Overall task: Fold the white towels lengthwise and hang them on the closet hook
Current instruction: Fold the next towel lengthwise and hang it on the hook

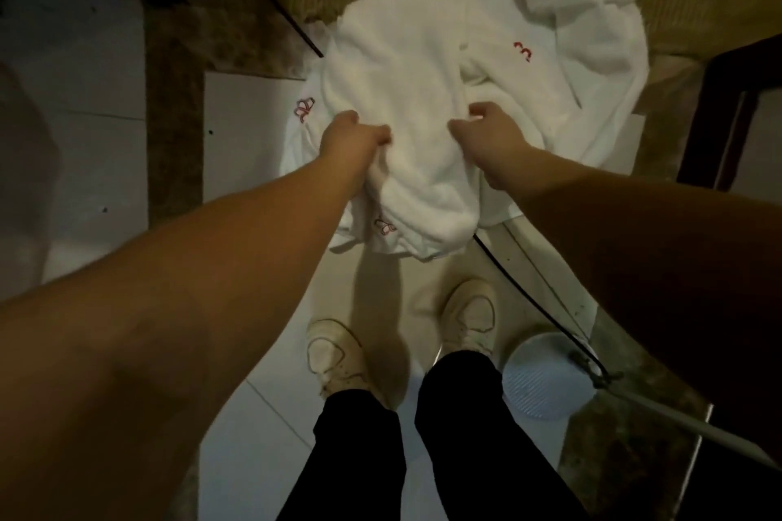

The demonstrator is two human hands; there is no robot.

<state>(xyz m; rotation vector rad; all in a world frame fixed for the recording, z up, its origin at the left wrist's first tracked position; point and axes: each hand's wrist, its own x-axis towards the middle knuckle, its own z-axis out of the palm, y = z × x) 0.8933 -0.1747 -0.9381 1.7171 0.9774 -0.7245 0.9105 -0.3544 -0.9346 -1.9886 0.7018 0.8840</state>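
A: So, where are the towels right now?

B: Bunched in the middle of the scene, hanging over the near edge of what looks like a glass table (550,266). The near towel (406,106) droops toward the floor (254,436), with a red mark at its left edge and another low down. A second towel (571,13) lies crumpled farther off to the right, touching the first. No closet hook is in sight.

A: And the hands, left to right?

B: The left hand (351,135) is stretched forward with the arm nearly straight, fingers curled into the cloth, so its grip is pinching a fold of the near towel. The right hand (486,131) reaches in just as far, its grip also closed on that towel, a little to the right, thumb side up. The two are near each other, with a strip of cloth between them.

A: How should this step go, in your view?

B: I'd judge the towel is only being gathered, not yet folded. Better to find two corners of one long edge, lift it away from the second towel, and shake it flat before bringing the long sides together. Mind the black cord (529,288) running just under the cloth.
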